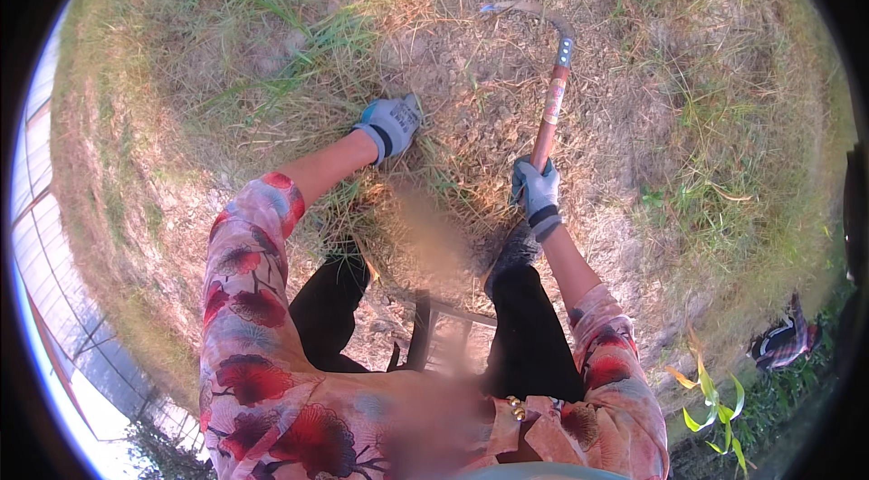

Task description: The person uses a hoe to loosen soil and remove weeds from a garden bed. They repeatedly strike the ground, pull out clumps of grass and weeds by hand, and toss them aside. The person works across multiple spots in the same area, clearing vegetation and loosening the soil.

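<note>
My right hand [536,188], in a grey and blue work glove, grips the lower end of the wooden handle of a sickle [550,103]. The sickle's curved metal blade points away from me and bends to the left over bare soil. In a matching glove, my left hand [395,122] reaches down into cut or flattened grass [319,134]; its fingertips are hidden, so whether it holds any grass cannot be told. Loose grass and straw lie between the two hands and in front of my feet.
Between my legs shows part of a low stool or frame [424,327]. Green grass tufts [292,69] grow ahead on the left. A leafy plant [716,405] and a plaid cloth item [784,344] are at the lower right. A light panelled structure [51,222] borders the left edge.
</note>
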{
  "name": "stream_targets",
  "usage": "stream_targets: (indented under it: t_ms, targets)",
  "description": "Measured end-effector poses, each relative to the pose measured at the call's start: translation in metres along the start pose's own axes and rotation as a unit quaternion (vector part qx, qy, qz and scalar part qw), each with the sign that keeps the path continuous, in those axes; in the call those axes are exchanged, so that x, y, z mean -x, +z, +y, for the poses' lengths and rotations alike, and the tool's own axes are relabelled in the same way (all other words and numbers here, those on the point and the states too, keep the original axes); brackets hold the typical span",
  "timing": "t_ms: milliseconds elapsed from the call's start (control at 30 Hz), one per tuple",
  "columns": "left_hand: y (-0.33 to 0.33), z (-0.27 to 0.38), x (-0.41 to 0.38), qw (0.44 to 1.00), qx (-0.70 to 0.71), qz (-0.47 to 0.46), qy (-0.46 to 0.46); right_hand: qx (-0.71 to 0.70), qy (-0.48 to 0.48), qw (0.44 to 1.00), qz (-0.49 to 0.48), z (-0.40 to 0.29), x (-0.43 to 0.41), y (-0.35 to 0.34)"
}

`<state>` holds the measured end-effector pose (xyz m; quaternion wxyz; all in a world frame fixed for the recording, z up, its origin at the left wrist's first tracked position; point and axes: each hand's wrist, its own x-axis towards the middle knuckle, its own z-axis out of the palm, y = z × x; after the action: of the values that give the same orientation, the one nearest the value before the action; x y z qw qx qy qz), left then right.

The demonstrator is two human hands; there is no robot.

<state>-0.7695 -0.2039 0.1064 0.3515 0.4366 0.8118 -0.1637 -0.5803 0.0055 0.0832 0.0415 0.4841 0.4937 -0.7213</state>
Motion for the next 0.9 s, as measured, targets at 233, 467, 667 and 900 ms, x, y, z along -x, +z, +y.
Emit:
stream_targets:
  t_ms: [233,467,667,900]
  targets:
    - [-0.039,-0.121,-0.142,0.941,0.101,0.086,-0.312,-0.043,-0.001,0.998,-0.043,-0.014,-0.014,0.093]
    - [-0.025,-0.102,-0.1,0.934,0.176,-0.064,-0.304,0.074,-0.027,0.996,-0.03,-0.024,-0.07,0.104]
    - [0.0,-0.106,-0.03,0.933,0.238,0.022,-0.27,0.354,0.087,0.914,-0.175,0.07,0.031,-0.06]
    - [0.066,-0.192,0.057,0.741,0.507,0.333,-0.29,0.14,0.088,0.983,-0.075,-0.004,0.076,-0.089]
